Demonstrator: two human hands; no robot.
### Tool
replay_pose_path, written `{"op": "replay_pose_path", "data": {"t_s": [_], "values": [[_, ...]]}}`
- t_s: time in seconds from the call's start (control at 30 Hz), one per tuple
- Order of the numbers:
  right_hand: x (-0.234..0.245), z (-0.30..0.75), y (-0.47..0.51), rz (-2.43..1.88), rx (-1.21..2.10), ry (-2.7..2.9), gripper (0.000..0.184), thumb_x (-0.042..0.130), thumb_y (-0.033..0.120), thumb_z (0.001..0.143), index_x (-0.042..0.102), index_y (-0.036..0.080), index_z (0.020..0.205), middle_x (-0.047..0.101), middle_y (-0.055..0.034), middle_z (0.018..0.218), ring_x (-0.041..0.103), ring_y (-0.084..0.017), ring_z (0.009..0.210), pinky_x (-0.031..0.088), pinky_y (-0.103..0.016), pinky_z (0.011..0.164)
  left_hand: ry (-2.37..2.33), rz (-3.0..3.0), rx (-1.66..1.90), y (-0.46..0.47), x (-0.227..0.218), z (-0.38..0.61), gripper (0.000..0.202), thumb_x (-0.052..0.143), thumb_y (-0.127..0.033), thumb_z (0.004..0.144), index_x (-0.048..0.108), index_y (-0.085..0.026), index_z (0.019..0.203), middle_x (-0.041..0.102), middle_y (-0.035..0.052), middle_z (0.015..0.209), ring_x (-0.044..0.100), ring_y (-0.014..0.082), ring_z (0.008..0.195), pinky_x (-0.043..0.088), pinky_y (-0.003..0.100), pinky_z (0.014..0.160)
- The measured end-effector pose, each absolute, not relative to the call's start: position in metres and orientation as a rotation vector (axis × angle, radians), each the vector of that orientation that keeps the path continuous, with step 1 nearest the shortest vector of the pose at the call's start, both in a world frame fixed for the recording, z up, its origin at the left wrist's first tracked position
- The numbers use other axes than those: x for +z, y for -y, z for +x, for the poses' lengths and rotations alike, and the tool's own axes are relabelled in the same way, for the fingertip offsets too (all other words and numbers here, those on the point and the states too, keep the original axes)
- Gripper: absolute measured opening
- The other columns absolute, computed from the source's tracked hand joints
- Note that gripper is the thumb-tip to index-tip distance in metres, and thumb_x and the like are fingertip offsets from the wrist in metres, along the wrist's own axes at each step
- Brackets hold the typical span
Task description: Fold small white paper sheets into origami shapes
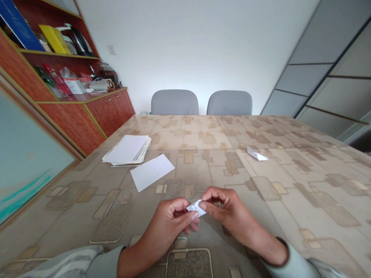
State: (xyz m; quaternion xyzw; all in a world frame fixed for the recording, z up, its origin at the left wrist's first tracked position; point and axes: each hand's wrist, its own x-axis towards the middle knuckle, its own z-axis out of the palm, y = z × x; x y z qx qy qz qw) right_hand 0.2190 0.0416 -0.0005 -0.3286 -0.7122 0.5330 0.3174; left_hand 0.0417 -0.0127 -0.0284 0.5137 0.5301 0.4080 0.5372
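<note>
A small folded piece of white paper (pixel 196 208) with dark marks on it is held between my two hands, above the near part of the table. My left hand (pixel 176 216) pinches its left side, thumb on top. On its right side, the thumb and fingers of my right hand (pixel 224 204) are closed on the upper corner. My fingers cover part of the paper's edges. Beyond my left hand lies a flat white sheet (pixel 152 172) with a few tiny dark marks. Farther off to the right rests a folded white paper piece (pixel 256 153).
A stack of white paper (pixel 126 149) sits at the left on the patterned table (pixel 203 133). Two grey chairs (pixel 174 102) stand at the far edge against the wall. A reddish wooden cabinet (pixel 111 108) with bottles, boxes and a kettle is at the left.
</note>
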Motion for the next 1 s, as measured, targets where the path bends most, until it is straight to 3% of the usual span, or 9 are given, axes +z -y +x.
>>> {"op": "replay_pose_path", "data": {"t_s": [0.17, 0.33, 0.57, 0.8, 1.0], "values": [[-0.003, 0.217, -0.039, -0.918, 1.210, 2.015, 0.017, 0.064, 0.032, 0.087, 0.071, 0.018, 0.079, 0.070, -0.0017, 0.074, 0.062, -0.014, 0.068, 0.045, -0.025, 0.064, -1.356, 1.648, 1.082, 0.013, -0.014, 0.034, 0.017, 0.063, -0.026, 0.085, 0.072, -0.019, 0.098, 0.073, 0.0052, 0.094, 0.065, 0.0177, 0.080, 0.048, 0.024, 0.068], [-0.009, 0.217, -0.041, -0.920, 1.191, 2.001, 0.017, 0.067, 0.034, 0.085, 0.072, 0.019, 0.077, 0.070, -0.0008, 0.071, 0.062, -0.013, 0.066, 0.044, -0.023, 0.061, -1.415, 1.737, 1.088, 0.009, -0.010, 0.031, 0.011, 0.065, -0.024, 0.084, 0.074, -0.019, 0.082, 0.071, 0.0023, 0.074, 0.062, 0.0151, 0.066, 0.045, 0.021, 0.061], [-0.012, 0.216, -0.041, -0.913, 1.231, 1.939, 0.023, 0.067, 0.039, 0.085, 0.071, 0.019, 0.074, 0.070, -0.0010, 0.069, 0.062, -0.014, 0.064, 0.044, -0.023, 0.060, -1.409, 1.634, 1.116, 0.004, -0.013, 0.032, 0.016, 0.064, -0.026, 0.083, 0.071, -0.017, 0.072, 0.068, 0.0021, 0.066, 0.059, 0.0144, 0.061, 0.042, 0.021, 0.057], [-0.009, 0.213, -0.037, -0.943, 1.183, 1.953, 0.024, 0.064, 0.037, 0.087, 0.066, 0.018, 0.072, 0.065, 0.0003, 0.066, 0.058, -0.013, 0.063, 0.041, -0.023, 0.059, -1.326, 1.482, 1.119, 0.005, -0.013, 0.035, 0.020, 0.061, -0.029, 0.084, 0.063, -0.015, 0.070, 0.058, -0.0004, 0.061, 0.051, 0.0117, 0.057, 0.039, 0.020, 0.054], [-0.007, 0.211, -0.036, -0.873, 1.268, 1.852, 0.028, 0.055, 0.040, 0.093, 0.060, 0.018, 0.076, 0.059, 0.0011, 0.067, 0.053, -0.012, 0.064, 0.041, -0.023, 0.059, -1.231, 1.232, 1.194, 0.003, -0.015, 0.039, 0.021, 0.066, -0.035, 0.078, 0.056, -0.017, 0.076, 0.055, -0.0011, 0.069, 0.051, 0.0106, 0.057, 0.042, 0.020, 0.053]]}}
